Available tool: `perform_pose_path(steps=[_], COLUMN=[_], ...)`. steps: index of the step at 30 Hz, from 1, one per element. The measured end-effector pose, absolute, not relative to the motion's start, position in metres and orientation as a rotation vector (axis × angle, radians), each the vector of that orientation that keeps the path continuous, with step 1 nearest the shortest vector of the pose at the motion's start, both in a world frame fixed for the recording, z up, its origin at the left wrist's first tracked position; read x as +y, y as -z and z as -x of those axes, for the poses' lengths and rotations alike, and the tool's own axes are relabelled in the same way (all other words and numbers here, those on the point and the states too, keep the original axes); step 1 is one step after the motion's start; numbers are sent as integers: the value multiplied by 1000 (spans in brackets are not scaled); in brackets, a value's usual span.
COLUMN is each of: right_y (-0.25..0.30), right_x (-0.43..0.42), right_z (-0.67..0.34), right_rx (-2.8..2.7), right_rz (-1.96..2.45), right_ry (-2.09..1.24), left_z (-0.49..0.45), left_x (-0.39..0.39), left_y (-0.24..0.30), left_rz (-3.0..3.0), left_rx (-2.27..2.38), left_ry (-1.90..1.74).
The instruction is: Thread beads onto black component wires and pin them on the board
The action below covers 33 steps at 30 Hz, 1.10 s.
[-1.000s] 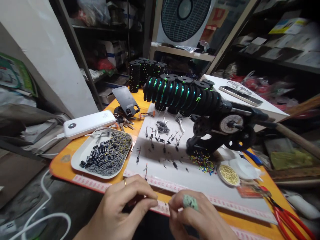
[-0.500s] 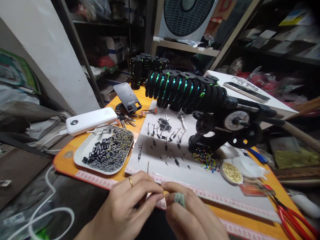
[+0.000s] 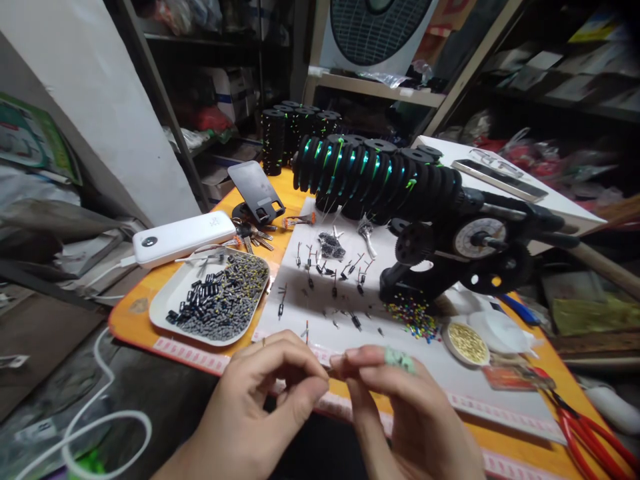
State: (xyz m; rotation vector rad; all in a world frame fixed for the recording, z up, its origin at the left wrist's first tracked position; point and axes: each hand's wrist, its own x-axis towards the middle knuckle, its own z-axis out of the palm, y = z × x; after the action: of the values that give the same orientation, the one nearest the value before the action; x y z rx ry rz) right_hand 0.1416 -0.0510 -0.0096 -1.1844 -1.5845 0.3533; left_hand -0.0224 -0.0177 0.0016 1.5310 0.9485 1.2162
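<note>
My left hand is closed in a pinch at the table's front edge, a ring on one finger. My right hand faces it with thumb and fingertips nearly together and pale green tape round one finger. The fingertips of both hands almost meet; whatever is between them is too small to make out. Just beyond, on the white board, lie several small black cylindrical pieces with thin stems. A white tray to the left holds many small grey and black pieces.
A black winder with green-blue line stands on the board. Near its base are coloured beads and a dish of gold bits. Red-handled pliers lie at right; a white power bank and phone stand are at left.
My right hand has turned and its fingers have lifted and spread from the palm, shifting slightly right. My left hand keeps its pinch, with its thumb more exposed. The view has shifted slightly.
</note>
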Motion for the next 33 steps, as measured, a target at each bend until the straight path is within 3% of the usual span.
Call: perform_pose_path(steps=[4,9,16,20,24,29,33], right_y=[4,-1,-4,1,0,-4,-3], right_x=[-41,-31,-21,-26,-27,-23,-20], right_z=[-138,-140,-142,-142,-142,-146,-149], right_rx=[-1632,-1674,-1819,-1854,-1851,-1874,-1925], right_rz=[1164,1137,1063,1019,980,937,863], right_ry=[-501,-368,-208,-163,-263,-489,-427], left_z=[18,21,32,31,34,43,43], left_x=[-18,-21,-21,-18,-13,-11,-7], left_y=[1,1,-3,-1,4,7,1], left_rz=[-1280,-1245,-1514,-1757,-2114,-2336,-2408], left_rx=[857,924,1006,1001,858,794,796], left_ry=[-1264,-1167,-973,-1177,-1382,-1269,-1224])
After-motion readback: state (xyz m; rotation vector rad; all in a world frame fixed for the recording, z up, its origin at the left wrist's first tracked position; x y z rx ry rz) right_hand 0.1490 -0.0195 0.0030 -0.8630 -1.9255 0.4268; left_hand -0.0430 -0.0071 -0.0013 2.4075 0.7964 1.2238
